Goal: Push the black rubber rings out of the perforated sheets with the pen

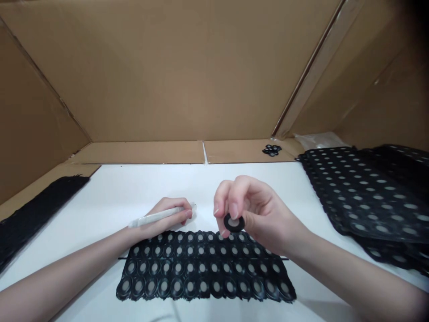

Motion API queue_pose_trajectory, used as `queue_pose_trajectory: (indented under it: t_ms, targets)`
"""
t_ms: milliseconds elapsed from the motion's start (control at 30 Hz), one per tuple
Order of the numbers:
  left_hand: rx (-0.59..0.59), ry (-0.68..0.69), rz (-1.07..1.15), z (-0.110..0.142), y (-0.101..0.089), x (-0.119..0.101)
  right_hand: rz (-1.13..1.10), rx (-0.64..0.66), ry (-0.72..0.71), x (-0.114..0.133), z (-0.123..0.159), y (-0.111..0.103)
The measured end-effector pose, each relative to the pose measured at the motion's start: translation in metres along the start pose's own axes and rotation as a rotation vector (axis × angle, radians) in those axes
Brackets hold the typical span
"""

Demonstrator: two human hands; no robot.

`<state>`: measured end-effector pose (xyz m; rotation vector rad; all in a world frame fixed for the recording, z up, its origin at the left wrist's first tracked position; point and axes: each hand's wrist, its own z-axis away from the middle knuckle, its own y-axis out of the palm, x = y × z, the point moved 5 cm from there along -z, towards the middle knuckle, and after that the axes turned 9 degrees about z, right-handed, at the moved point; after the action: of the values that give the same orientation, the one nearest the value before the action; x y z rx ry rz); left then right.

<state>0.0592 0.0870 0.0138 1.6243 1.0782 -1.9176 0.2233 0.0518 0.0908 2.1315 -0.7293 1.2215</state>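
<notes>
Above a dotted black sheet [208, 260], a right hand [259, 214] pinches a dark disc [234, 223]

Nearest the camera, the dotted black sheet lies flat on a white counter [161, 176], its rows of round cells showing pale centers. Over its far edge, the dark disc, pale in the middle, is held up in the right hand, the grip closed on it between thumb and fingers. Just beside the sheet's far left corner, the left hand [176, 210] rests with its grip clamped around a whitish, pen-like tool [159, 218]. Flanking the pair are a dark strip [43, 205] at far left and a stack of similar sheets [365, 192] at right. Farther back, a cluster of small dark rings [271, 150] sits on a cardboard ledge [147, 152], with clear plastic [320, 140] behind the stack. Brown cardboard walls [201, 71] enclose the scene.
</notes>
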Motion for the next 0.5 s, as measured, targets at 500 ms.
queue_pose_trajectory:
  t_ms: [500]
  targets:
    - [-0.067,0.142,0.1,0.025,0.02,-0.046,0.703,-0.087,-0.223,0.015,0.004,-0.002]
